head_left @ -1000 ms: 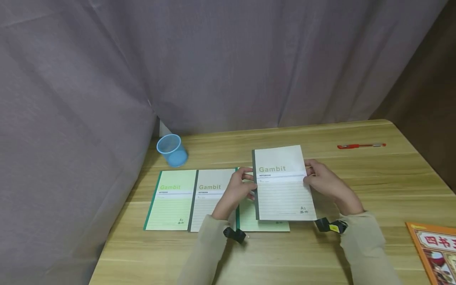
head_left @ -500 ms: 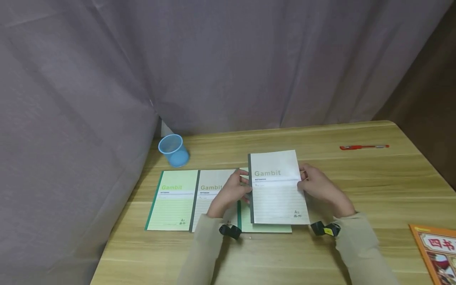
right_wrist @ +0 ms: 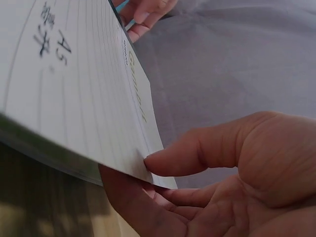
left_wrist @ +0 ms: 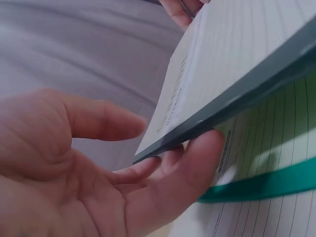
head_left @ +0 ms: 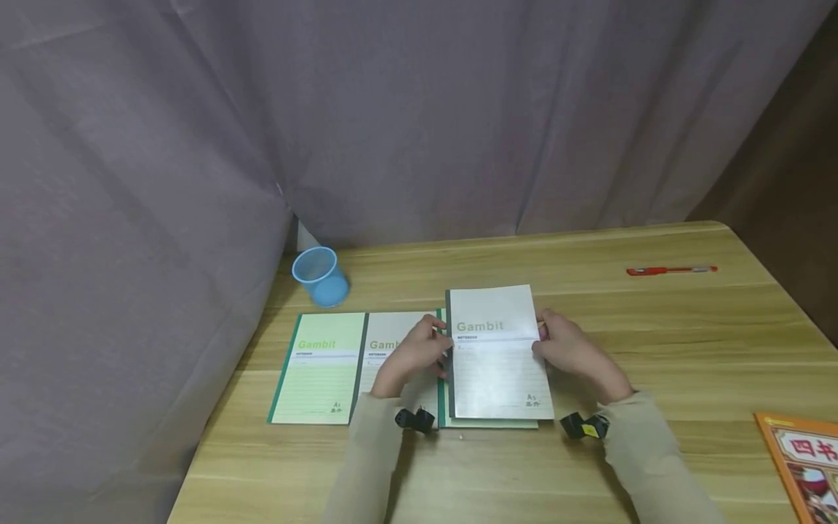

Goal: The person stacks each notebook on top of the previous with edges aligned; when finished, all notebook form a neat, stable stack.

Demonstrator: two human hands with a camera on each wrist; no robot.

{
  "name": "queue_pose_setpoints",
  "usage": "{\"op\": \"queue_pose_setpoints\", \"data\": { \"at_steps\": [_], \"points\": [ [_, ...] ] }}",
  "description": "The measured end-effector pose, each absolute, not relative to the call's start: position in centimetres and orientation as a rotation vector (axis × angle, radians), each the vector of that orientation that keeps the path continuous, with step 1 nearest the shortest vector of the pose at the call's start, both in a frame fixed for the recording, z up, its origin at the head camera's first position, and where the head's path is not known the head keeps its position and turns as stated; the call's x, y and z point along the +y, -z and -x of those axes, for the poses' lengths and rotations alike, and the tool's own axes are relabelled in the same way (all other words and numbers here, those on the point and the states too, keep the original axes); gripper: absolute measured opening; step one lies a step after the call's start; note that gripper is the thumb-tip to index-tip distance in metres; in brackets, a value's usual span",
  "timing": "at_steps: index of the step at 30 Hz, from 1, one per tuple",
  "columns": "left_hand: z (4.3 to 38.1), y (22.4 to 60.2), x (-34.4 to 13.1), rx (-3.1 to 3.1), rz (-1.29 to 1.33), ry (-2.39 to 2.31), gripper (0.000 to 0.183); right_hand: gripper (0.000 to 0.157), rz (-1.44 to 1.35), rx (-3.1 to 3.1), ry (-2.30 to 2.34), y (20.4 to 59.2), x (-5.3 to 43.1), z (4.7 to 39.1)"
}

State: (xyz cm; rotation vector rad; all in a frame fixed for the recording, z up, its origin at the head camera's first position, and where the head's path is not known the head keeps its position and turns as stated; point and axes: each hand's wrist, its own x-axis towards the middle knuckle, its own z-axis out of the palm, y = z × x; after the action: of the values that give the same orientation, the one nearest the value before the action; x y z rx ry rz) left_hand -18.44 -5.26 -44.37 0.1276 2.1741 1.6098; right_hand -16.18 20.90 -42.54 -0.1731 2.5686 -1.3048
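Arrangement, left to right: a left green notebook [head_left: 321, 400], a white notebook [head_left: 386, 331] and a right green notebook [left_wrist: 281, 123] lie flat in one row, spines to the left, adjacent edges meeting. This portion appears complete. The held notebook [head_left: 500, 378], white with a dark gray spine, is raised over the right green notebook and covers most of it in the head view; its placement is judged unfinished.

The left hand [head_left: 412, 356] is partly closed at the spine, fingers curled beneath it; firmness of grip cannot be told. The right hand [head_left: 576, 353] pinches the opposite edge between digits above and below the cover.

Edges and clearance, left to right: the blue cup [head_left: 321, 280] stands behind the row, near the counter's rear left corner and the curtain [head_left: 393, 131]. Beneath the spine, a gap separates the held notebook from the right green notebook. The widest room for movement on the counter [head_left: 687, 364] lies right of the right hand, bounded by the red pen [head_left: 671, 270] at the rear and the orange book [head_left: 801, 451] at the near right.
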Motion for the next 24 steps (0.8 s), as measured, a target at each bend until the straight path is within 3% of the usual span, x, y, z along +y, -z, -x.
{"op": "queue_pose_setpoints", "data": {
  "at_steps": [24],
  "points": [
    [18.6,44.6,-5.9,2.435,-0.094,-1.27,0.026,0.051,0.197,2.586,1.216,44.7,19.5,16.9]
  ]
}}
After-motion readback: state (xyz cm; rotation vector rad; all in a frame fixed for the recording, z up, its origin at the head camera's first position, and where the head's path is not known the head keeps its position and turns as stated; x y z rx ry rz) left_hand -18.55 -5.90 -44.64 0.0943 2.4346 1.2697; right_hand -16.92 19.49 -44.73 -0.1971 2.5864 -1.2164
